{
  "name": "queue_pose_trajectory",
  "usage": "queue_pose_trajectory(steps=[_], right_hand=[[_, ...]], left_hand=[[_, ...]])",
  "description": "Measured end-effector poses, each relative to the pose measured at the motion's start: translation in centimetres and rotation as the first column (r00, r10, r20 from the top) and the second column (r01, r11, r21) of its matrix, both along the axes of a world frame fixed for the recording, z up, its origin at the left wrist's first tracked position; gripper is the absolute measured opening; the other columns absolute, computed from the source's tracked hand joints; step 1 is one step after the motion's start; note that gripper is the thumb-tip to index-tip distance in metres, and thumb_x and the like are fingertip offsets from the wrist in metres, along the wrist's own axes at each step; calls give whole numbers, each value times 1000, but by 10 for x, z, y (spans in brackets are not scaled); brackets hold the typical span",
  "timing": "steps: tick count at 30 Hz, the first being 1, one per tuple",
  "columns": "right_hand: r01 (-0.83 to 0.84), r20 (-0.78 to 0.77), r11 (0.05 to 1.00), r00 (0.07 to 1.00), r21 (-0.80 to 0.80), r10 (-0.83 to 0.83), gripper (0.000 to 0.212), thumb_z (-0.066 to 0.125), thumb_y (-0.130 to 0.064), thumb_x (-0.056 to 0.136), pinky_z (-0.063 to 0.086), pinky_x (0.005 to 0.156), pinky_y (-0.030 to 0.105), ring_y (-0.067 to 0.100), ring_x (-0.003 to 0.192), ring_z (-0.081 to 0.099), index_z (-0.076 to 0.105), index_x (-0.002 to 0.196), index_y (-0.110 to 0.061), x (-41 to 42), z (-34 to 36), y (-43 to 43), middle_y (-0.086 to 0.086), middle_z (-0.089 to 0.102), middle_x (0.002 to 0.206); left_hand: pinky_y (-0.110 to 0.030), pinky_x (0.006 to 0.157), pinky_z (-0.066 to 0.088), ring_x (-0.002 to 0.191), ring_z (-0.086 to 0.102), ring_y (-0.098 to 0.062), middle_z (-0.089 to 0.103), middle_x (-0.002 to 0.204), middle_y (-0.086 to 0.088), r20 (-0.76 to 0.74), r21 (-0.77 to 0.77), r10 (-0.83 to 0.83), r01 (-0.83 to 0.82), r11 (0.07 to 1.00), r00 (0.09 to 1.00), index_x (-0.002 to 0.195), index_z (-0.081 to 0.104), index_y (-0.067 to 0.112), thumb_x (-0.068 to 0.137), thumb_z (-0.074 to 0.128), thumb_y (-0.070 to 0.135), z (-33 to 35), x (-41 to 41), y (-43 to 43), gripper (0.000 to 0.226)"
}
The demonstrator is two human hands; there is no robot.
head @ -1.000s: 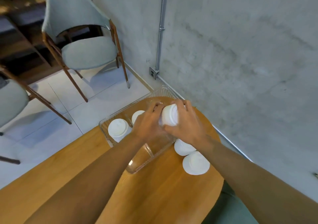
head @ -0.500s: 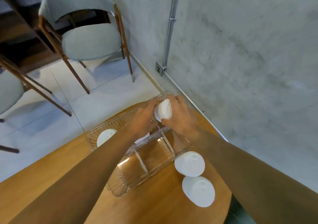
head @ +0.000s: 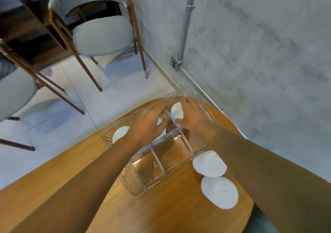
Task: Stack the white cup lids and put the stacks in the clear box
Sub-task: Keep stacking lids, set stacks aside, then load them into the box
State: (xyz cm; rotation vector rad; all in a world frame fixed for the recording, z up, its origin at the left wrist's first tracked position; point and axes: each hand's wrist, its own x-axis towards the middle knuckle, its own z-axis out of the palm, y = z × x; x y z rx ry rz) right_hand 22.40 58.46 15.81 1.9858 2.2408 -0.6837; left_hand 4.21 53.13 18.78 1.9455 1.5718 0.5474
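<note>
A clear ribbed box (head: 141, 184) with dividers stands on the wooden table (head: 170, 211). My right hand (head: 192, 115) grips a stack of white lids (head: 177, 111) down in the box's far right compartment. My left hand (head: 149, 123) hovers over the far middle compartment with fingers loosely spread, holding nothing that I can see, and partly hides a lid stack (head: 160, 121) there. Another lid stack (head: 120, 133) sits in the far left compartment. Two more stacks of white lids (head: 208, 164) (head: 221, 192) lie on the table right of the box.
The box's near compartments hold nothing. The table's rounded edge runs close to a grey concrete wall (head: 259, 53) on the right. Two grey upholstered chairs (head: 100, 34) (head: 14, 91) stand on the tiled floor beyond the table.
Both hands carried the lid stack forward and lowered it into the far right compartment. My left hand came off the stack and shifted left over the middle compartment.
</note>
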Motion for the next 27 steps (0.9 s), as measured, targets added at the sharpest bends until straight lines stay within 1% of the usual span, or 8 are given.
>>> queue_pose_trajectory(steps=[4,7,9,14,17,20,23,27], right_hand=[[-28,9,988,1000,153,27,73,73,-42,94,40,118,40,29,143,43,37,154,-20,11,22,-28,7,42,158],[48,-100,981,995,186,-30,74,77,-33,93,45,116,39,25,142,43,38,156,-21,19,39,-59,6,45,156],[107,-134,970,988,217,-79,72,76,-34,94,49,111,40,24,141,43,40,155,-22,27,48,-84,4,46,154],[209,-147,937,974,279,-174,55,59,-51,95,49,92,34,22,121,51,54,137,-16,48,60,-148,1,55,132],[280,-120,905,960,320,-254,53,70,-50,91,52,87,36,22,111,52,54,129,-17,59,56,-176,-2,53,121],[341,-71,892,939,297,-335,59,75,-54,86,52,90,39,22,111,51,51,127,-18,68,50,-202,-1,51,122],[372,-15,884,923,282,-384,77,74,-66,80,53,93,41,24,117,52,47,135,-19,75,41,-221,0,51,128],[396,5,892,913,217,-407,91,79,-68,74,51,98,39,24,123,51,42,142,-20,81,28,-237,1,48,135]], left_hand=[[-27,104,47,123,60,-13,61,147,6,30,-3,-32,32,999,999,144,59,29,99,71,24,4,5,-21,47],[-37,103,57,121,64,-16,64,143,5,46,12,-101,101,995,994,141,61,29,98,73,24,2,9,-37,45],[-40,100,59,120,66,-18,66,141,5,59,55,-146,143,988,988,138,64,26,98,74,23,0,13,-52,42],[-27,92,57,110,64,-9,64,132,8,117,93,-256,246,965,960,129,68,24,101,64,15,-2,27,-96,30],[-26,91,53,108,61,-7,64,125,9,106,88,-304,295,951,947,120,71,22,100,63,13,-5,37,-120,24],[-24,83,50,98,62,-9,65,112,8,108,67,-339,333,941,935,111,74,20,94,67,11,-18,47,-140,20],[-19,75,47,91,62,-9,63,108,9,111,7,-351,352,936,930,108,74,19,94,68,14,-32,55,-156,17],[-29,82,53,92,62,-8,58,107,14,115,-85,-328,338,937,938,113,74,20,94,70,16,-55,66,-168,19]])
